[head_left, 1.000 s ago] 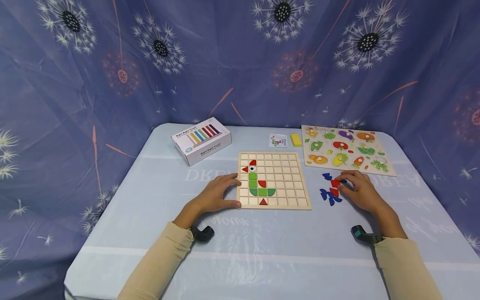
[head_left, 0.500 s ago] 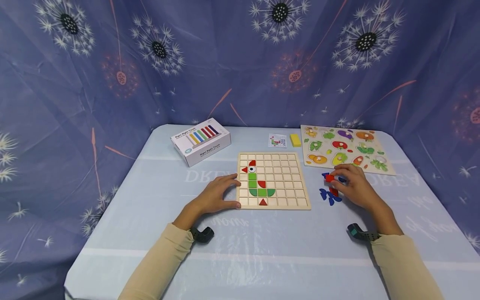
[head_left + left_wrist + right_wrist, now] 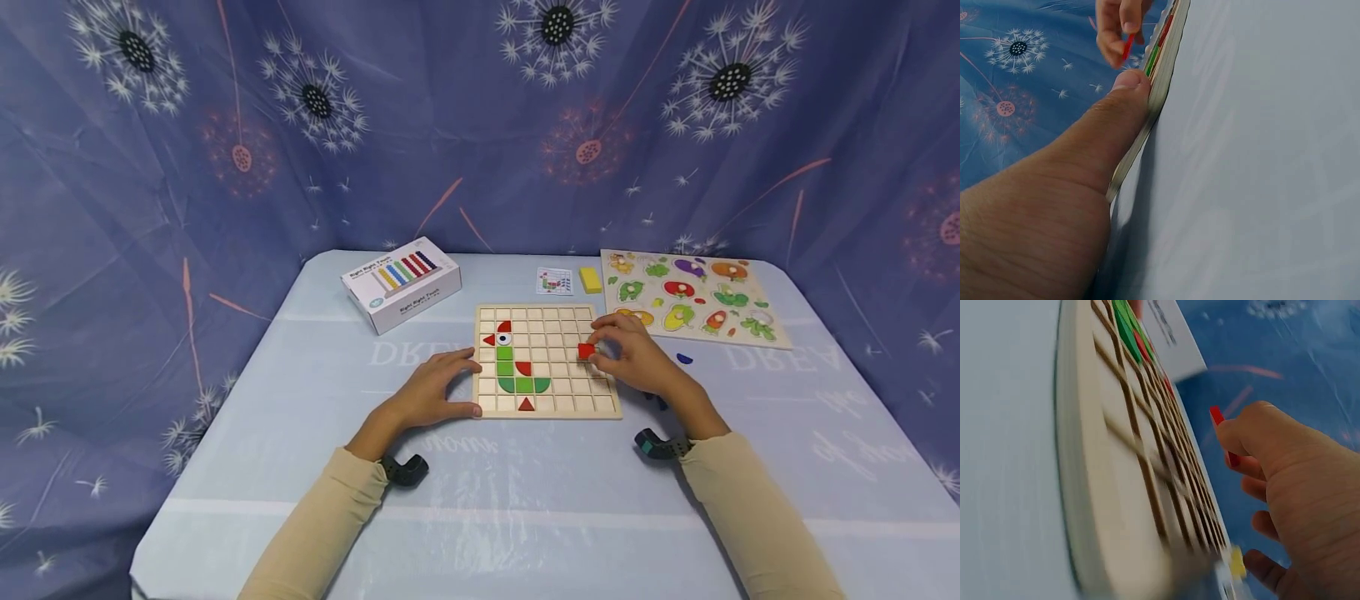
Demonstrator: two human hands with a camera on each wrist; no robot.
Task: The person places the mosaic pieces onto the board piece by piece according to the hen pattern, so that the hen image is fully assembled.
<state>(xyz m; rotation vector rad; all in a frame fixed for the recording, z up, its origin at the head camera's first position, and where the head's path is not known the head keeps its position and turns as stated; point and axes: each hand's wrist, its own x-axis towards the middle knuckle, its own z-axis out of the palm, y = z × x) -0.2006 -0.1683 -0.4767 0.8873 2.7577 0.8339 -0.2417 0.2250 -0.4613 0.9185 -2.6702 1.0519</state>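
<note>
My right hand pinches a red square tile between thumb and fingers, over the right part of the wooden grid board. Seen from the right wrist, the red tile stands on edge in the fingertips, raised above the grid. My left hand rests along the board's left edge, thumb at the near corner and fingers spread farther up. In the left wrist view its thumb presses the board's side. Green tiles, red pieces and a round eye tile lie in the board's cells.
Blue half-round pieces lie right of the board, some hidden by my right hand. Behind stand a printed picture card, a yellow block and a vegetable peg puzzle. A white toy box sits at back left.
My right hand has picked the red square tile from the loose pieces and carried it left over the board. My left hand has stayed at the board's edge.
</note>
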